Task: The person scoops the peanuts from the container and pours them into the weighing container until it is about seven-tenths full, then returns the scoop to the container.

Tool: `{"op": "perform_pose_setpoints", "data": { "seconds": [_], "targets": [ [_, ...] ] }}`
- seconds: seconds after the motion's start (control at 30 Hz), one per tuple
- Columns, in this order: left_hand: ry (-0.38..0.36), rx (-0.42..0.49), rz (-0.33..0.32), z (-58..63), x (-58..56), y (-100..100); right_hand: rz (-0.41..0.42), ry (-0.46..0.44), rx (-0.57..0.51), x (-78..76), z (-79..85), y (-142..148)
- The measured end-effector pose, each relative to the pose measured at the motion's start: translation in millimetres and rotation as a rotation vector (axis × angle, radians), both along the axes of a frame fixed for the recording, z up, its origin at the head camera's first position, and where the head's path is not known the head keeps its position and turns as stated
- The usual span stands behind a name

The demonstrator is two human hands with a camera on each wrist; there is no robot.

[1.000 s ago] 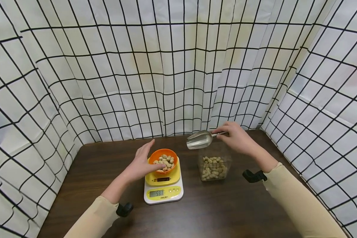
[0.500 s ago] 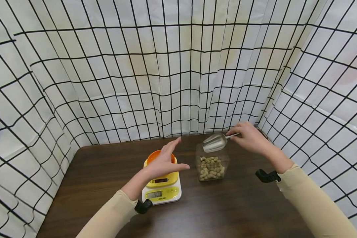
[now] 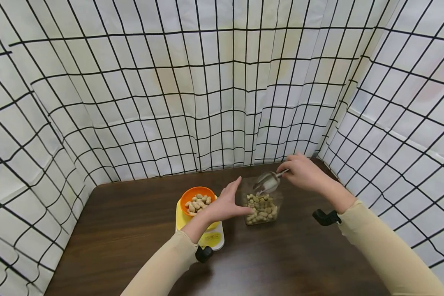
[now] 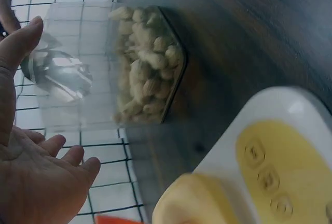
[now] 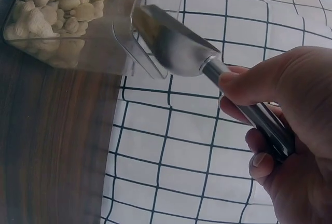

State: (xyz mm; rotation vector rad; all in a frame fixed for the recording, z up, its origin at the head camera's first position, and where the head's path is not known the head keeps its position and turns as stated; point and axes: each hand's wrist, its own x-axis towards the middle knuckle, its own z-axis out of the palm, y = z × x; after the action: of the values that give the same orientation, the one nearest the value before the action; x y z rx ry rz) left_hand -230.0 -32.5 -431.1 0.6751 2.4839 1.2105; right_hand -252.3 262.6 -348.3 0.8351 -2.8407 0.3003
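My right hand grips the handle of a metal scoop, its thumb along the handle and fingers curled beneath in the right wrist view. The scoop tilts down inside the mouth of a clear plastic container, its lip just above or at the unshelled peanuts; contact is unclear. My left hand is at the container's left side, thumb and fingers spread apart, holding nothing. Whether it touches the wall cannot be told. Behind my left forearm, an orange bowl with peanuts stands on a yellow and white kitchen scale.
All stands on a dark wooden table. A white curtain with a black grid closes off the table's back and sides. My left forearm passes over the scale and covers its display in the head view.
My left hand has moved right from beside the bowl to the container, fingers still spread. My right hand has brought the scoop from above the container down into its mouth.
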Motion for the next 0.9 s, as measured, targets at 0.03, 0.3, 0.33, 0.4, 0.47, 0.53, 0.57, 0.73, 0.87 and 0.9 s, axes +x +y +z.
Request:
{"op": "perform_pose_setpoints", "data": {
  "seconds": [0.03,0.3,0.33,0.4,0.47,0.53,0.57,0.73,0.87,0.9],
  "targets": [
    [-0.007,-0.002,0.005,-2.1,-1.4,2,0.004,0.005,0.016,-0.7,-0.5,-2],
    [-0.01,0.01,0.045,-10.4,-9.2,12,0.046,0.096,0.157,-5.6,-5.1,-22],
    [-0.009,0.009,0.047,-10.5,-9.7,13,0.048,0.112,0.184,-6.0,-6.3,-25],
    [-0.003,0.006,0.046,-10.9,-10.4,13,0.055,0.145,0.238,-6.7,-9.6,-30],
    [0.007,0.011,0.044,-11.5,-11.1,14,0.07,0.165,0.283,-7.9,-14.1,-35],
    [0.012,0.012,0.041,-11.9,-11.7,15,0.087,0.144,0.307,-10.8,-21.3,-37],
    [0.015,0.016,0.038,-12.3,-12.0,15,0.091,0.123,0.302,-12.2,-24.7,-37],
    [0.01,0.023,0.031,-13.4,-12.5,16,0.101,-0.026,0.199,-17.2,-37.0,-30],
    [0.005,0.025,0.036,-13.2,-11.8,17,0.137,-0.095,0.118,-16.8,-38.6,-23],
    [0.004,0.027,0.037,-13.4,-11.9,17,0.144,-0.108,0.105,-16.3,-38.7,-22]
  ]
}}
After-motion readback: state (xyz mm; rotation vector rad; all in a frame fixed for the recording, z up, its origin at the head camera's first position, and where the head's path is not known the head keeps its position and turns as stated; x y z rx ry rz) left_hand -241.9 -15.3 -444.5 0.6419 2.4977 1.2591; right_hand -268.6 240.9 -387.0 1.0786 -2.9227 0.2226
